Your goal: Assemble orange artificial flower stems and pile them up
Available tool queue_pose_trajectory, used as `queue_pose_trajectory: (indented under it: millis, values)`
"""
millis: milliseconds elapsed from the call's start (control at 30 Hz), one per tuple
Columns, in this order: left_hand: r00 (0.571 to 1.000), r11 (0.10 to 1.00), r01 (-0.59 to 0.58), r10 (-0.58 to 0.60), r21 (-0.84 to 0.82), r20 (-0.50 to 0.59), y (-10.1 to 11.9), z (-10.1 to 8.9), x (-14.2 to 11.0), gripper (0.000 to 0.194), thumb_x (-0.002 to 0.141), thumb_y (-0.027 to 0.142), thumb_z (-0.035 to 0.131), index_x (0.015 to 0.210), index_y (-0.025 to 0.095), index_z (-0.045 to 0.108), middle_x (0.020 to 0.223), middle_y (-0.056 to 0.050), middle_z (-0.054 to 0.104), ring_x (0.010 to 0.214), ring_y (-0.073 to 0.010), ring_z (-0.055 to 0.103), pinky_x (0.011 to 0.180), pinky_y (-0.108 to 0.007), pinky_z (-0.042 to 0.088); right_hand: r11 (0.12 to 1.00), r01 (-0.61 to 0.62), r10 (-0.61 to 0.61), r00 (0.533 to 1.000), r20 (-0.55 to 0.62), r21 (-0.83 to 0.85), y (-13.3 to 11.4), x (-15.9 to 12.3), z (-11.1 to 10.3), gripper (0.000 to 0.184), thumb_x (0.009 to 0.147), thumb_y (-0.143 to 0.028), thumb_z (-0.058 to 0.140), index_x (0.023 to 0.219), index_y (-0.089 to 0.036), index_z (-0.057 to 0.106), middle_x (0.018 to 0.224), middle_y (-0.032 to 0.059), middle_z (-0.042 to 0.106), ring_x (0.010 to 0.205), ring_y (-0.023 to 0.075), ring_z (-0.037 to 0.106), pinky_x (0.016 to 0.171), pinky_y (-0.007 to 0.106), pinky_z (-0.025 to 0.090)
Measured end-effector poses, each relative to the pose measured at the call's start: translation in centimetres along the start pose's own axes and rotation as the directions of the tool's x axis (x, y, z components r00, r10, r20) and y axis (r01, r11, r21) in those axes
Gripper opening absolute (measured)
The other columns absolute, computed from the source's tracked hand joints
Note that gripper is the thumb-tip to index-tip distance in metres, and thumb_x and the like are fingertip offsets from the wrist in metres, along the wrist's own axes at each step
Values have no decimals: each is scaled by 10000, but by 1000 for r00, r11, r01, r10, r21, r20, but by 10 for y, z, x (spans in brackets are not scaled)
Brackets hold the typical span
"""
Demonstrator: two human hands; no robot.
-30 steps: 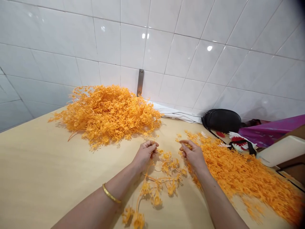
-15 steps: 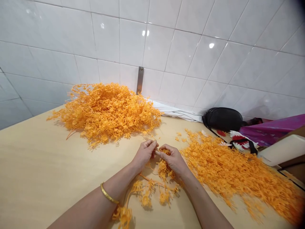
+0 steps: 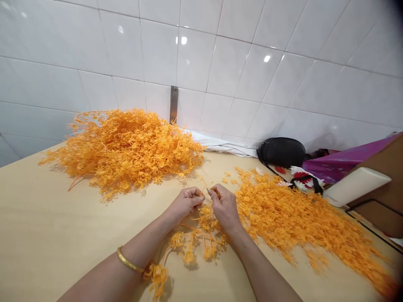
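Note:
My left hand and my right hand meet at the middle of the pale wooden table, their fingers pinched. An orange plastic sprig with thin stems and small blossoms hangs from them and trails towards me over my left forearm's side. The left fingers grip its thin stem, and the right fingertips pinch a small orange piece. Behind my hands lies a large tangled heap of orange sprigs. A wide spread of loose orange bits lies to the right.
White tiles form the wall, with a metal bracket on it. A white cloth, a black bag, floral fabric, purple cloth and a cream-coloured object line the table's far right side.
My right hand has moved left and now sits close to my left hand, pinching the sprig. The sprig has shifted under my hands. The view has turned slightly right, sliding everything left.

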State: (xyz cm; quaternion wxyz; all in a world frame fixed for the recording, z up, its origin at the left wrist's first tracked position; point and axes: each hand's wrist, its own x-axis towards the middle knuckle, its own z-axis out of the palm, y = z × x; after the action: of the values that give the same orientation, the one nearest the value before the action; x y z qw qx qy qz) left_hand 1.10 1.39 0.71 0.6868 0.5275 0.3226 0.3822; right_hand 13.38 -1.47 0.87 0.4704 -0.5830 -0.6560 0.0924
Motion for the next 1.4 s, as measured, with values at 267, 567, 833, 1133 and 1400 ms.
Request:
queue_pose_trajectory:
  millis: [267,567,833,1133,1400]
  values:
    - [986,989,11,-36,-147,-165,1,-13,0,202,589,264,651,618,143,493,466,75,395,345,-9,274,343,-142,164,833,-324,99,885,-455,-449,39,33,-98,217,791,-323,383,655,-183,477,548,12,470,539,154,420,523,266,281]
    - [974,901,20,-115,-433,-194,3,-16,6,149,524,110,676,632,112,574,584,13,557,479,-51,486,503,-179,384,544,-237,38,965,-258,-805,56,7,-118,253,753,-272,459,935,-137,571,1119,186,454,998,355,407,728,480,347]
    - [986,859,77,-142,-506,-92,-1,-26,13,135,567,122,666,674,111,584,570,6,562,464,-73,508,478,-199,397,973,224,-220,974,62,-61,-25,1,-31,175,818,-253,409,811,-179,567,831,71,599,804,184,537,720,305,414]
    - [995,869,74,-98,-490,-24,-3,-28,12,153,598,138,663,675,132,531,612,7,574,506,-77,523,515,-207,415,987,-67,30,970,242,149,-12,-11,8,166,798,-285,452,703,-174,531,651,-13,542,619,117,482,577,227,355]
    - [994,875,88,-106,-475,-11,-2,-29,10,169,589,123,665,645,134,506,558,16,559,482,-76,520,485,-194,402,990,-26,5,989,151,140,-9,-10,8,163,818,-295,415,753,-172,499,649,-12,477,610,116,441,571,230,354]
